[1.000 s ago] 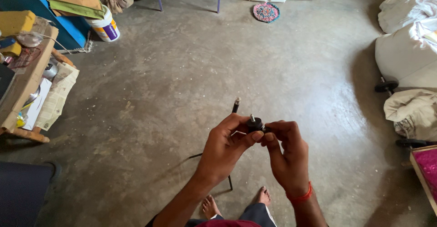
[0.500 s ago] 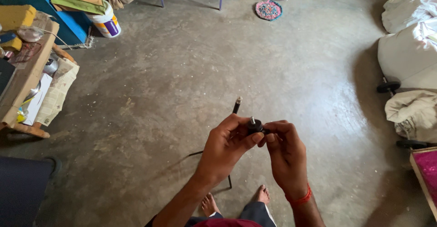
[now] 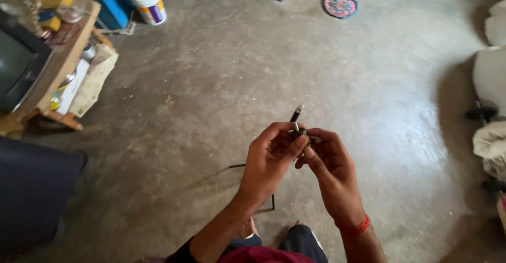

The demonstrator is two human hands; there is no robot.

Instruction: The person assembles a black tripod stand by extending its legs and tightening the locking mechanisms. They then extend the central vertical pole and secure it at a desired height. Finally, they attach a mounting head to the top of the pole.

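the left hand [image 3: 271, 155] and right hand [image 3: 329, 168] meet fingertip to fingertip, both closed on a small dark plug [image 3: 299, 132]. its slim pin end [image 3: 297, 113] points up and away, above the concrete floor [image 3: 221, 84].

Above a bare concrete floor [image 3: 221, 78], the left hand [image 3: 271, 160] and right hand [image 3: 329, 171] meet fingertip to fingertip around a small dark plug [image 3: 298, 132], its thin black cable [image 3: 266, 189] trailing down behind the left wrist. A red thread band [image 3: 358, 225] circles the right wrist. A wooden counter [image 3: 63, 62] stands far left, a white bucket [image 3: 149, 6] beyond it.
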